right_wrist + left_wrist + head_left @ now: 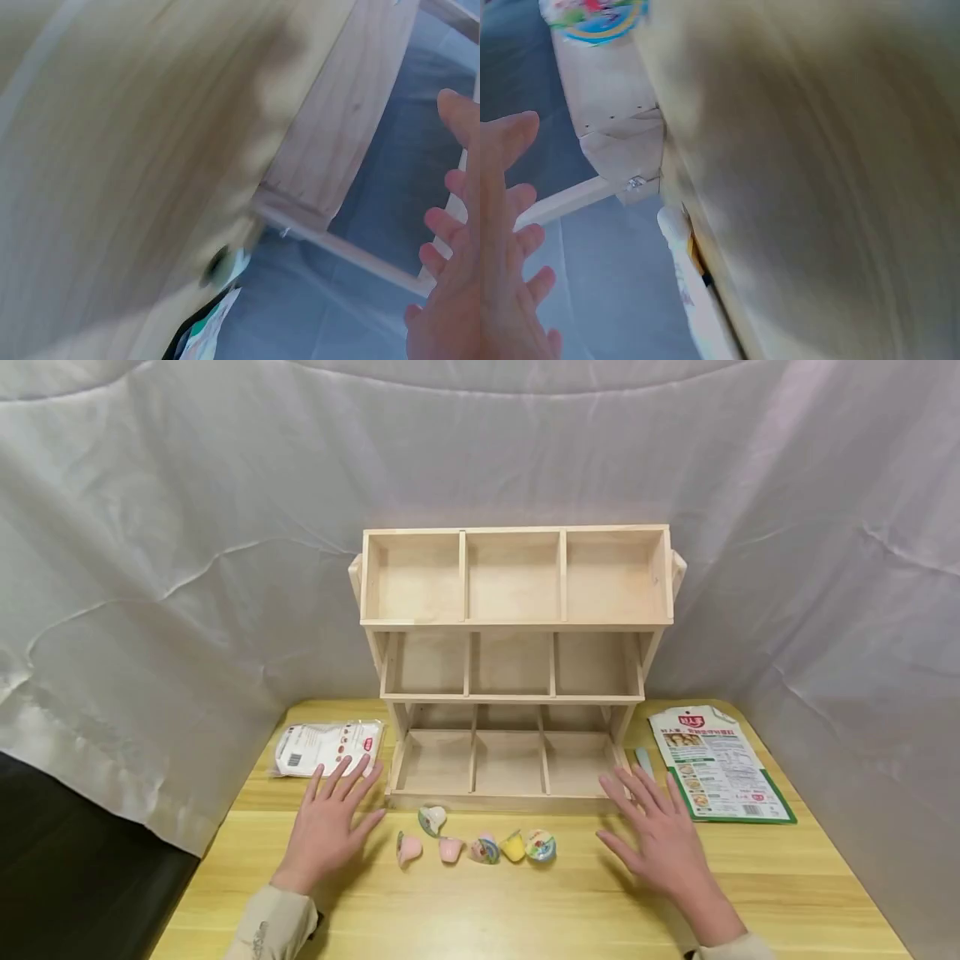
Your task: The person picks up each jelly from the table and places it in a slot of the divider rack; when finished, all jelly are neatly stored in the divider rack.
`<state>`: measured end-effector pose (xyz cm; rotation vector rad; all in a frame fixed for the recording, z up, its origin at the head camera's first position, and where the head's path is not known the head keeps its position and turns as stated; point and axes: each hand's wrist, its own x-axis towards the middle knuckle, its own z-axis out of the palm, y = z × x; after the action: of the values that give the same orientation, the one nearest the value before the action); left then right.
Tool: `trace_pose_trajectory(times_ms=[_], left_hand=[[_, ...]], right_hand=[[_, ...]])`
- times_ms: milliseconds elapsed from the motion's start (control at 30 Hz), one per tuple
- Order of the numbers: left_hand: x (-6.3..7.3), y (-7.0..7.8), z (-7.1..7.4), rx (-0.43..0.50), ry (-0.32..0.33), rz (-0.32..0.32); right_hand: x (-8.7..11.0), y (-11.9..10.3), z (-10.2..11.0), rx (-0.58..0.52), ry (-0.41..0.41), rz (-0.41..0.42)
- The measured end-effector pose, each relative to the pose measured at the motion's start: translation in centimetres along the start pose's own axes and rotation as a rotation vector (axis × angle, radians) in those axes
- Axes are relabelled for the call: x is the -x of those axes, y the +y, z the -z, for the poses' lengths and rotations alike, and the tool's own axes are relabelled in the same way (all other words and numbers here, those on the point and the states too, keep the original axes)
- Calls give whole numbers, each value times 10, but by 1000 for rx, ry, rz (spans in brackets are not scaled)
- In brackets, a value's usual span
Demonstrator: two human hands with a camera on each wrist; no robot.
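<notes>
Both hands hover over the wooden table with fingers spread, holding nothing. My left hand (324, 827) is left of a loose row of small jelly cups; nearest it is a pink jelly cup (408, 848). My right hand (660, 839) is off to the right of the row, where a blue-lidded jelly cup (541, 846) is closest. Between these lie a second pink cup (450, 850), a cup with a printed lid (484, 849) and a yellow cup (513, 847). A whitish cup (432, 820) sits slightly behind. Beyond them stands a three-tier wooden rack (517, 803) with divided compartments.
A white package (327, 748) lies left of the rack. At right lies a white and green printed pouch (722, 764), with a pale greenish object (643, 762) partly hidden beside the rack. Grey cloth (187, 527) hangs behind and around the table.
</notes>
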<state>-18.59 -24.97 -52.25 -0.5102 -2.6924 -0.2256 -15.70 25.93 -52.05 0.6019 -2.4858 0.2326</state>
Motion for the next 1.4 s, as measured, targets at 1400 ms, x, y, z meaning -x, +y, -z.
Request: trace_pose_trajectory(times_ms=[1400], left_hand=[[-26, 8, -63, 1070, -153, 489]], right_hand=[[-26, -86, -26, -258, -436, -106]])
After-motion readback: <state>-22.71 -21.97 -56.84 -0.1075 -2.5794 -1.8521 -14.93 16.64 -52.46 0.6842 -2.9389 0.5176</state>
